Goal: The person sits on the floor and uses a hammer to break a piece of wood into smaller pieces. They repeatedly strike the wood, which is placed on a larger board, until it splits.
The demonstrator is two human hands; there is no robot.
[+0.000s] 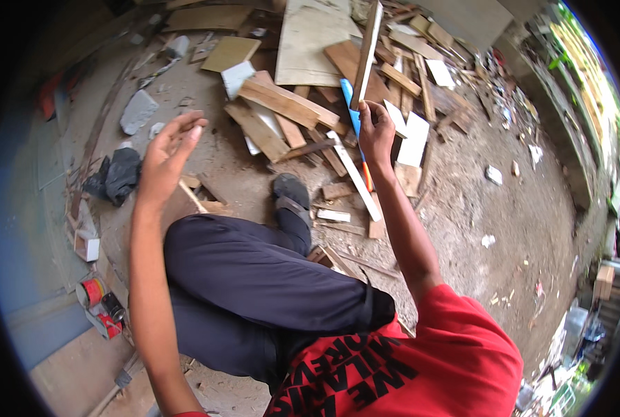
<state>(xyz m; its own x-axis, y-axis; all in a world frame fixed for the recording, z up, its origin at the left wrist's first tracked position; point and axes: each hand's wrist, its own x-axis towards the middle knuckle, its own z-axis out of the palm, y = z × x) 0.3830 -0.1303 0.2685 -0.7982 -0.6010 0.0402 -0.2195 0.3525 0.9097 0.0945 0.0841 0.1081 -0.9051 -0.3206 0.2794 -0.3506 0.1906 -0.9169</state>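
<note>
My right hand [377, 135] grips the lower end of a long, narrow wooden strip [369, 52], which points up and away over the scrap heap. Raised at the left, my left hand [171, 149] is empty, its fingers stretched and slightly bent. Beneath my right hand lies a long blue thing [347, 90] with an orange end, partly hidden, its kind unclear. A white-faced strip [355, 177] slants beside my right forearm. Brown planks [289, 101] and a large pale board [315, 45] lie in the heap beyond.
My shoe [292, 191] rests at the heap's near edge. On the left are a grey stone block [138, 112], a black plastic bag [119, 174] and a red container [101, 309]. Dirt ground [491, 208] with litter stretches right toward a low concrete ledge [553, 118].
</note>
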